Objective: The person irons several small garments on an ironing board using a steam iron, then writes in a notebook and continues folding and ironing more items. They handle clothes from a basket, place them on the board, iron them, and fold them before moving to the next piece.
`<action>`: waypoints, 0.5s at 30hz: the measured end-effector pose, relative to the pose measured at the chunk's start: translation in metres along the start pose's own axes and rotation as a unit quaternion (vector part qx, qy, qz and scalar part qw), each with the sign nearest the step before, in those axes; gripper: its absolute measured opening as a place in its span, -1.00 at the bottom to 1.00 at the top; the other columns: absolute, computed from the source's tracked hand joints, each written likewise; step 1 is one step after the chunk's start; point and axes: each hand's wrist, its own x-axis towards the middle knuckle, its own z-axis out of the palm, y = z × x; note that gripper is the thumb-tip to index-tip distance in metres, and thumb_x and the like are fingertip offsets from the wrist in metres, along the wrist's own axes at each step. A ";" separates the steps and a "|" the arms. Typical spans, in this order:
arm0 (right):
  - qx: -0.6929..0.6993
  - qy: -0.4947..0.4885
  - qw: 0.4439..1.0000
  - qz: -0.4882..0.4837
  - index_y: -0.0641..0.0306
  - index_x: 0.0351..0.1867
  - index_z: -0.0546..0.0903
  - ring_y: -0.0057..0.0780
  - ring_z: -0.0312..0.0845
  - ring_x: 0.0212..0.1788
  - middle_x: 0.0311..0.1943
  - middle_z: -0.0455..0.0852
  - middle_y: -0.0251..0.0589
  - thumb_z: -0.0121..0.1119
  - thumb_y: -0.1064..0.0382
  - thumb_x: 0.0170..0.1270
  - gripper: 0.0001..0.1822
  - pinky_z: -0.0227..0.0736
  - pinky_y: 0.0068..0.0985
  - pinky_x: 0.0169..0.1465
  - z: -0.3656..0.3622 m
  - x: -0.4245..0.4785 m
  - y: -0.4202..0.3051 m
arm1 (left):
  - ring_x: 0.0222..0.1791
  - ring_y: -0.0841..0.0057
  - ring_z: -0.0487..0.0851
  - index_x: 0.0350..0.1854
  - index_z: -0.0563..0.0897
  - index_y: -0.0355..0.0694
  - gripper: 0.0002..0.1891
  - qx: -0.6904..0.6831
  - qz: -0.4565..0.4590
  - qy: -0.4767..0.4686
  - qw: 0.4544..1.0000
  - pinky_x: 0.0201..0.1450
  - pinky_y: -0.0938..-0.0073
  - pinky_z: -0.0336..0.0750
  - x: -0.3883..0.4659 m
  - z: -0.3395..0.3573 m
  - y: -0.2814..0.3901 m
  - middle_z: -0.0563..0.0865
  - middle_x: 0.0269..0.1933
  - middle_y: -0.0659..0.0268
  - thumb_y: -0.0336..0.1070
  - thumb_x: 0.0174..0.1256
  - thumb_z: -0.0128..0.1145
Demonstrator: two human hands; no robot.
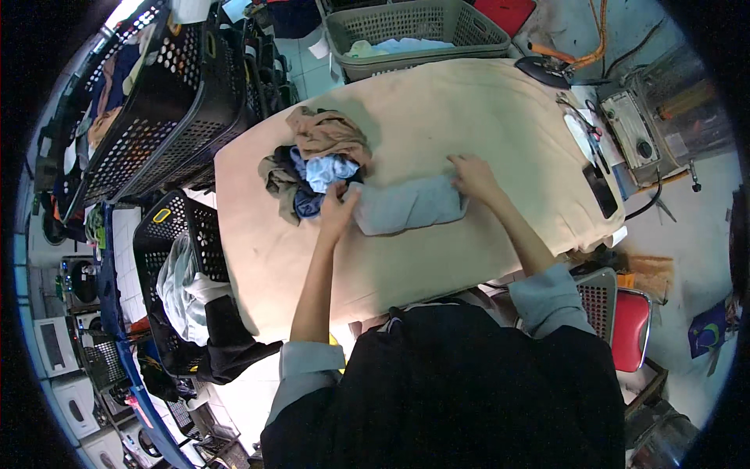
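A pale grey garment (404, 205), folded into a flat oblong, lies in front of me on a padded ironing table (422, 258) with a cream cover. My left hand (337, 211) holds its left end, thumb against the cloth. At the opposite end my right hand (473, 179) grips the edge, with the index finger stretched out past it. Just beyond my left hand is a crumpled heap of clothes: a brown garment (331, 135) on top, a light blue one (328, 173), and dark blue and olive (281, 182) pieces.
An iron (542, 71) rests at the far right corner, with scissors (593, 132) and a black phone (599, 190) along the right edge. Behind the table stands a grey laundry basket (416, 26). Black baskets (158, 117) with clothes line the left; one (181, 234) sits low beside the table.
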 end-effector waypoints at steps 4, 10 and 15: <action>0.074 -0.003 0.996 -0.044 0.17 0.00 0.43 -0.07 0.43 -0.03 -0.13 0.54 -0.09 0.20 0.10 0.05 -0.54 0.32 -0.16 -0.05 0.029 0.024 -0.044 | -0.29 0.44 0.50 -0.19 0.52 -0.35 -0.73 -0.003 0.062 0.112 0.992 -0.17 0.49 0.40 -0.057 0.035 0.012 0.56 -0.31 0.21 -0.23 0.20 0.14; 0.074 -0.151 0.980 -0.106 0.19 -0.04 0.44 -0.13 0.47 -0.09 -0.20 0.56 -0.11 0.23 -0.01 0.02 -0.49 0.34 -0.24 -0.12 0.070 0.033 -0.063 | -0.13 0.44 0.52 -0.13 0.45 -0.28 -0.71 -0.487 -0.422 -0.087 0.760 -0.02 0.44 0.43 -0.105 0.093 0.010 0.55 -0.18 0.24 -0.13 0.33 -0.02; 0.379 -0.140 0.910 -0.098 0.23 0.01 0.40 -0.24 0.48 -0.21 -0.29 0.55 -0.07 0.28 0.15 0.02 -0.49 0.35 -0.36 -0.11 0.057 0.046 -0.018 | 0.06 0.32 0.47 0.09 0.32 -0.29 -0.61 -0.626 -0.302 0.048 0.717 0.14 0.30 0.40 -0.050 0.111 0.044 0.48 0.06 0.08 -0.19 0.32 0.00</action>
